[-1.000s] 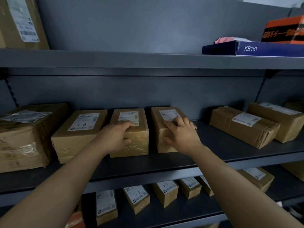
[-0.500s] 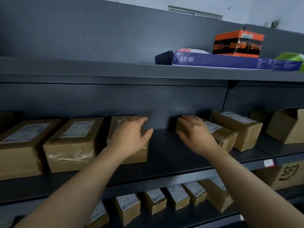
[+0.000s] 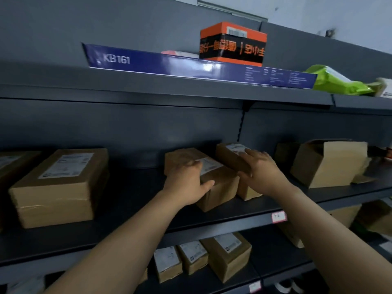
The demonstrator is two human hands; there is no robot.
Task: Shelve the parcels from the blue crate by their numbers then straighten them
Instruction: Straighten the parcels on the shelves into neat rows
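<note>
Our left hand (image 3: 186, 183) gripped the near parcel (image 3: 221, 188) on the middle shelf (image 3: 127, 200), fingers over its top and thumb curled against its front face. The parcel lay skewed, reaching from under the hand toward 3 o'clock. Our right hand (image 3: 262, 172) lay flat, fingers straight and spread, on the far parcel (image 3: 229, 153), which touched the near one at its 2 o'clock. At 3 o'clock of the right hand stood an open carton (image 3: 331, 166); we could not tell what it held. A big parcel (image 3: 61, 187) sat well apart at 9 o'clock. At 12 o'clock, the top shelf (image 3: 148, 85) bore a blue box (image 3: 191, 66), an orange box (image 3: 233, 43) and a green bag (image 3: 337, 81)
</note>
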